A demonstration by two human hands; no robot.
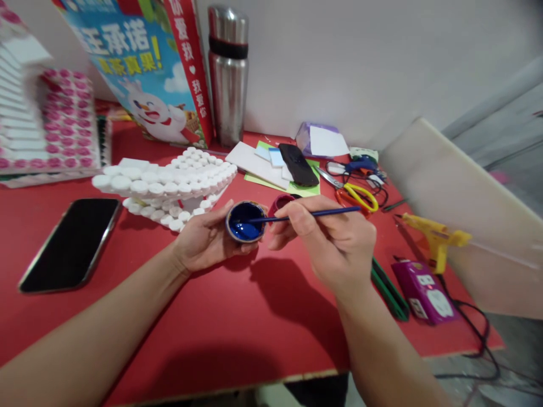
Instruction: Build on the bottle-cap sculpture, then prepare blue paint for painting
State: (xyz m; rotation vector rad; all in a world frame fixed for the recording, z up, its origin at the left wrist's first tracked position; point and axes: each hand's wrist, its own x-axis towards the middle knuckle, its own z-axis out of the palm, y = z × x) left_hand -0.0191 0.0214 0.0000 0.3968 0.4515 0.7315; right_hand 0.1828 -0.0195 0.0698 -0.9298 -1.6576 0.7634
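Note:
My left hand (203, 237) is wrapped round a small round pot of blue paint (245, 222), held just above the red table (237, 316). My right hand (335, 240) pinches a thin blue-handled paintbrush (311, 213), which lies nearly level with its tip dipped in the blue paint. A small dark red pot (280, 202) stands right behind the two hands. A white model built of many bottle caps (169, 183) rests on the table just beyond my left hand.
A black phone (72, 243) lies at the left. A steel flask (228, 73) and a colourful carton (148, 68) stand at the back. Scissors (354, 192), a yellow glue gun (436, 237), a purple box (424, 291) and green sticks (388, 288) lie at the right.

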